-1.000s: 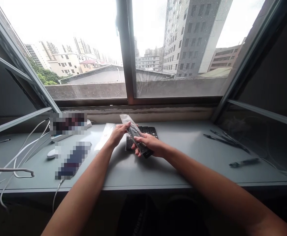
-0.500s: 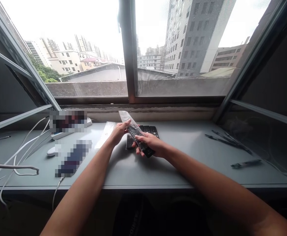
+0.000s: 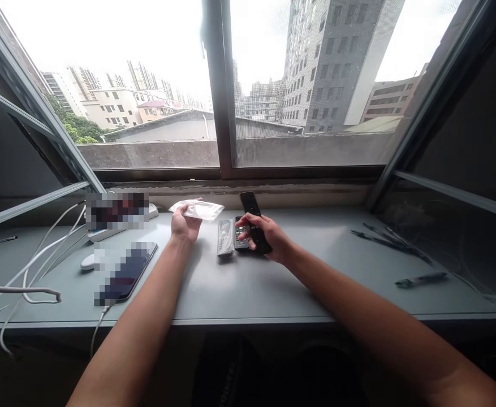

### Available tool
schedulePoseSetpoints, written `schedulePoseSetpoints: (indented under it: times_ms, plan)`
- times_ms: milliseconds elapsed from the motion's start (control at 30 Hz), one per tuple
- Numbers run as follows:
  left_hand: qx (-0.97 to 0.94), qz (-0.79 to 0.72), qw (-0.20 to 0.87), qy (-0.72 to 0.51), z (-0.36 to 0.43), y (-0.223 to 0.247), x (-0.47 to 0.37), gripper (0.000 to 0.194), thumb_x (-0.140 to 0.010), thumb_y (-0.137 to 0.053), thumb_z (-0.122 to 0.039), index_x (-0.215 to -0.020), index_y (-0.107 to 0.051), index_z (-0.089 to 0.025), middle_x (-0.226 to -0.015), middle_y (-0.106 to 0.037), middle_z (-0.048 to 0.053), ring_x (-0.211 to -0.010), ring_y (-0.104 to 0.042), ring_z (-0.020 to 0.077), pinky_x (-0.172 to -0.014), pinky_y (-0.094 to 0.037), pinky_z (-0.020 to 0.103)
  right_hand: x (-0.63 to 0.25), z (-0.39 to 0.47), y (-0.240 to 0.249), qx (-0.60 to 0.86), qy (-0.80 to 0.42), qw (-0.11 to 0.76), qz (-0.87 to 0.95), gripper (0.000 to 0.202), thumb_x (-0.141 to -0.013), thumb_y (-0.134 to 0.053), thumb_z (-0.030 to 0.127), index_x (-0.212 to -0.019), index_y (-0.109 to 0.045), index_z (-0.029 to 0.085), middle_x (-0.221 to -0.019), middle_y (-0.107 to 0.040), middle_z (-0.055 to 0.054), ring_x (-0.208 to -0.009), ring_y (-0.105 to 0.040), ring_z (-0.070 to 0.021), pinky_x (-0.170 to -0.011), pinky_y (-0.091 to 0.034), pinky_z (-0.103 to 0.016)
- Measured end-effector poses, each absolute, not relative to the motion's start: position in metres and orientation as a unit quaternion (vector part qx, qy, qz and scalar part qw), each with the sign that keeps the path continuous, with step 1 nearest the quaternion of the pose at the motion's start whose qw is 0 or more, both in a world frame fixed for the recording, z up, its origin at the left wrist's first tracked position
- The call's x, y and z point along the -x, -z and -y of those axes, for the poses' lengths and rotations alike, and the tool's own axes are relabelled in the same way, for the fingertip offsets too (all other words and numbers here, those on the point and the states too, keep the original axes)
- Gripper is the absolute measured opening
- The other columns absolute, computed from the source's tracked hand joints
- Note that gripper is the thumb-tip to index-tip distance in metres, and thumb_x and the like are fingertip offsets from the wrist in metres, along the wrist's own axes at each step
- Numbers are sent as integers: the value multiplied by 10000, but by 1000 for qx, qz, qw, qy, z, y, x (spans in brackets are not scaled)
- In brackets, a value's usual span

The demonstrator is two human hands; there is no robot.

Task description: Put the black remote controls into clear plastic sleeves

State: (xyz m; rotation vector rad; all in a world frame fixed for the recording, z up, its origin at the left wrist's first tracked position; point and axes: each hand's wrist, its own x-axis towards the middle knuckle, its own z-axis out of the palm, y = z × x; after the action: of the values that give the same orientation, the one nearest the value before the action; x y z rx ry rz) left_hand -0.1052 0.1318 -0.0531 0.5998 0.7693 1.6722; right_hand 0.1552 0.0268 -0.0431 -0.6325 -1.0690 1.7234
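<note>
A clear plastic sleeve (image 3: 205, 211) is held in my left hand (image 3: 185, 226), above the back of the desk. My right hand (image 3: 268, 234) grips a bare black remote (image 3: 250, 202), raised and tilted, with fingers wrapped around its sides. Below and left of that remote, a remote wrapped in clear plastic (image 3: 225, 237) lies on the desk. Beside it lies a black remote with light buttons (image 3: 241, 229), partly hidden behind the fingers of my right hand.
On the grey desk (image 3: 214, 294), a phone (image 3: 139, 271) with a cable, a white mouse-like object (image 3: 88, 262) and a power strip (image 3: 152, 212) are at left. Pens (image 3: 421, 280) lie at right. A window (image 3: 154, 141) stands behind.
The black remote has come out of the plastic sleeve. My left hand has moved left with the sleeve, while my right hand holds the remote more upright. The wrapped remote on the desk now shows fully.
</note>
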Motion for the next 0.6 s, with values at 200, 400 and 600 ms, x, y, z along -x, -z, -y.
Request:
schedulePoseSetpoints:
  times_ms: [200, 400, 600]
  plan:
    - [-385, -305, 630, -601, -120, 52, 89, 359, -941, -622, -294, -1163, -796, -72, -1064, -816, 145, -841, -738, 228, -759, -605, 311, -163, -28, 38, 264, -718, 470, 440, 407, -1023, -738, 463, -1372, -656, 270, -1427, -725, -132, -857, -850, -250, -416, -544, -211]
    - [-459, -314, 667, -495, -104, 47, 75, 427, -938, -672, -380, -1206, -808, -77, -960, -804, 146, -828, -730, 280, -782, -590, 370, -158, -16, 41, 251, -740, 311, 541, 597, -987, -797, 497, -1495, -652, 219, -1183, -809, -150, -769, -848, -269, -434, -565, -222]
    - [-444, -319, 661, -513, -105, 45, 78, 400, -989, -599, -336, -1185, -817, -64, -1198, -808, 175, -886, -724, 233, -789, -592, 308, -157, -14, 44, 228, -735, 243, 590, 587, -943, -837, 555, -1401, -743, 202, -1480, -703, -182, -864, -855, -267, -481, -607, -229]
